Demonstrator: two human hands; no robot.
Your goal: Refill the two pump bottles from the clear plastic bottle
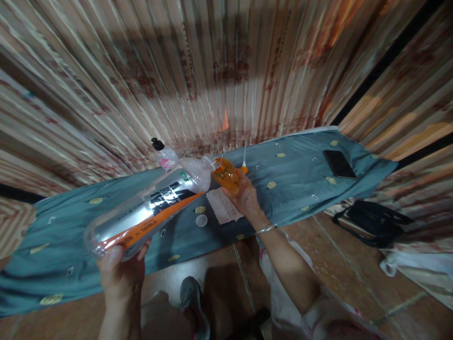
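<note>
My left hand (pixel 123 269) is closed around the base of a large clear bottle (pixel 155 203) with a black and orange label. The bottle is tilted, its neck pointing right. At its mouth is the opening of a small orange bottle (pixel 226 174), which leans toward it in the closed fingers of my right hand (pixel 246 196). Whether the two rims touch, I cannot tell. Just behind the right hand lies an orange pump top (pixel 244 169) with a pale tube. Below the bottles are a white paper tissue (pixel 223 208) and a round whitish cap (pixel 201 220).
A clear pump bottle (pixel 166 158) with a black top stands behind the large bottle. A dark phone (pixel 339 164) lies at the right on the blue-green cloth (pixel 290 174). Striped curtains (pixel 219 61) hang behind. A black bag (pixel 371 222) sits at the lower right.
</note>
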